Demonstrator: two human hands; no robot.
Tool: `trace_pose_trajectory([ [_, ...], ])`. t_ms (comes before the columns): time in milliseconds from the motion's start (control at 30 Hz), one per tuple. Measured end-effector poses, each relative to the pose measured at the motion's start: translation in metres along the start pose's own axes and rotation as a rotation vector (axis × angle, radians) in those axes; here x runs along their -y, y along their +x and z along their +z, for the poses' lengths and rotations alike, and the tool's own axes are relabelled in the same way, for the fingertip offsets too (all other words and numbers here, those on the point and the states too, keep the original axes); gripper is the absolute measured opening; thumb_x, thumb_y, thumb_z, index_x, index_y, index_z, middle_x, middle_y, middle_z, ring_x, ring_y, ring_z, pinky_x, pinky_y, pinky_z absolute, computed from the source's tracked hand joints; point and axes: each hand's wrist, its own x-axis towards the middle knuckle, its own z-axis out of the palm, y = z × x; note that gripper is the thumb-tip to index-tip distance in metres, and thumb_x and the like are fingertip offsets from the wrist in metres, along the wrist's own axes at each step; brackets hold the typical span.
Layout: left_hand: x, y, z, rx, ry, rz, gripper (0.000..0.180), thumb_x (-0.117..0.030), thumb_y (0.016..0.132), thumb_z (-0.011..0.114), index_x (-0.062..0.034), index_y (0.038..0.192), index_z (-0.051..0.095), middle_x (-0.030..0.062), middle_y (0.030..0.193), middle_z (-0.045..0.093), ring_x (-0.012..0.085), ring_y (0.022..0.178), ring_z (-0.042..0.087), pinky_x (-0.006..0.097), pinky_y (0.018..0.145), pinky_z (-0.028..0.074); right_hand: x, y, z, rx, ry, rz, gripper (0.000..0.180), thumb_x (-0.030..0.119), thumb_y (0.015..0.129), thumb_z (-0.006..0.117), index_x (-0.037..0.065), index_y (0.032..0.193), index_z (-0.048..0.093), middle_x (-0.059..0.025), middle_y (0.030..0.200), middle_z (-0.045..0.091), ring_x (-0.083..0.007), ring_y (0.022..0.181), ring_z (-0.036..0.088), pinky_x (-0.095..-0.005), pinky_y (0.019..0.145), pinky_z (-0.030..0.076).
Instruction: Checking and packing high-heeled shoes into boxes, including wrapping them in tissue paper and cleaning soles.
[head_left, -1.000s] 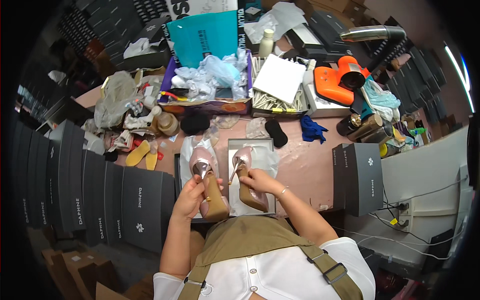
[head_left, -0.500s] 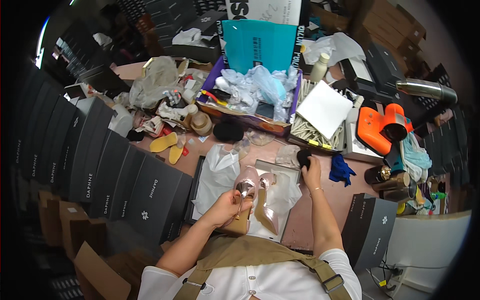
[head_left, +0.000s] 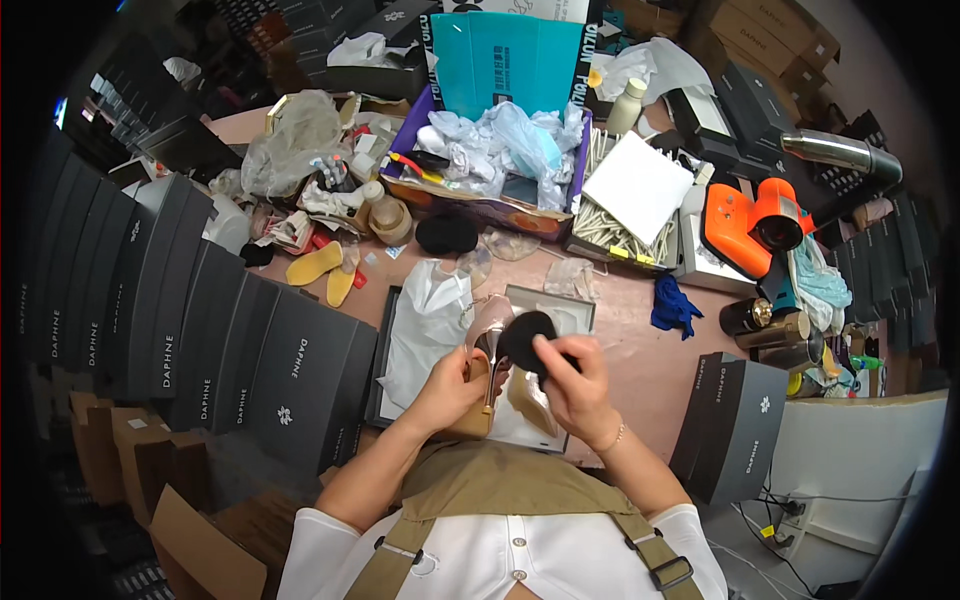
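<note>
My left hand [head_left: 445, 392] is closed around a shiny pink high-heeled shoe [head_left: 490, 318], its heel pointing toward me and its tan sole partly showing. In my right hand [head_left: 582, 392] is a round black pad [head_left: 527, 338], pinched between thumb and fingers. The pad is right beside the shoe's upper; whether it touches is hard to tell. A second pink shoe [head_left: 530, 405] lies in the open shoe box [head_left: 548, 300] beneath, partly covered by my right hand. White tissue paper [head_left: 428, 310] spreads over the box's left part.
Stacked dark shoe boxes [head_left: 300, 385] line the left, and another dark box [head_left: 735, 430] stands at right. Behind are a purple-edged carton [head_left: 480, 205] of crumpled plastic, a tray of white sticks [head_left: 615, 240], an orange device [head_left: 735, 230] and a blue cloth [head_left: 676, 305]. Yellow insoles [head_left: 315, 264] lie left.
My right hand has lifted the black pad off the table at the right of the box and brought it left to the held shoe. My left hand keeps its grip.
</note>
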Motion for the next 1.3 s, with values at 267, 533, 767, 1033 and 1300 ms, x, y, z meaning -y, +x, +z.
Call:
trace_pose_trajectory([
  [267, 0.008, -0.02, -0.013, -0.04, 0.211, 0.214, 0.029, -0.003, 0.082, 0.06, 0.0012, 0.11, 0.054, 0.0076, 0.091, 0.064, 0.0144, 0.081, 0.061, 0.028, 0.071, 0.049, 0.006, 0.014, 0.0, 0.053, -0.114, -0.085, 0.038, 0.005, 0.072, 0.059, 0.011, 0.109, 0.065, -0.0046, 0.096, 0.057, -0.0235, 0.086, 0.052, -0.0356, 0.075, 0.04],
  [533, 0.026, -0.032, -0.023, -0.114, 0.449, 0.282, 0.033, -0.009, 0.078, 0.068, 0.0003, 0.108, 0.057, 0.0159, 0.093, 0.067, 0.0224, 0.087, 0.065, 0.033, 0.077, 0.05, 0.007, 0.015, 0.008, 0.19, -0.147, -0.158, 0.042, 0.007, 0.075, 0.059, 0.014, 0.115, 0.064, -0.0036, 0.096, 0.057, -0.0215, 0.086, 0.052, -0.0348, 0.075, 0.04],
  [767, 0.054, -0.007, -0.072, -0.187, 0.341, 0.043, 0.037, -0.024, 0.081, 0.072, 0.0031, 0.1, 0.056, 0.0119, 0.079, 0.066, 0.0193, 0.069, 0.065, 0.033, 0.058, 0.051, -0.061, -0.07, 0.027, 0.099, 0.073, 0.581, 0.054, 0.003, 0.074, 0.055, 0.0, 0.128, 0.05, -0.0197, 0.112, 0.056, -0.0342, 0.1, 0.056, -0.0385, 0.087, 0.045],
  [1033, 0.101, 0.009, -0.001, 0.148, 0.475, 0.126, 0.044, -0.03, 0.088, 0.059, 0.0067, 0.112, 0.055, 0.0271, 0.099, 0.063, 0.0361, 0.091, 0.063, 0.039, 0.079, 0.049, -0.053, -0.128, 0.083, 0.504, 0.002, 0.909, 0.066, 0.023, 0.068, 0.072, 0.002, 0.127, 0.05, -0.0266, 0.117, 0.056, -0.0375, 0.103, 0.058, -0.0403, 0.087, 0.048],
  [1300, 0.081, 0.041, 0.029, 0.37, -0.404, 0.01, 0.056, -0.028, 0.091, 0.061, 0.0029, 0.132, 0.038, 0.0137, 0.113, 0.06, 0.0178, 0.103, 0.06, 0.031, 0.092, 0.047, -0.021, -0.098, -0.003, 0.404, 0.969, 0.958, 0.044, 0.011, 0.07, 0.063, 0.0, 0.113, 0.059, -0.0057, 0.096, 0.064, -0.0107, 0.09, 0.057, -0.0285, 0.079, 0.048],
])
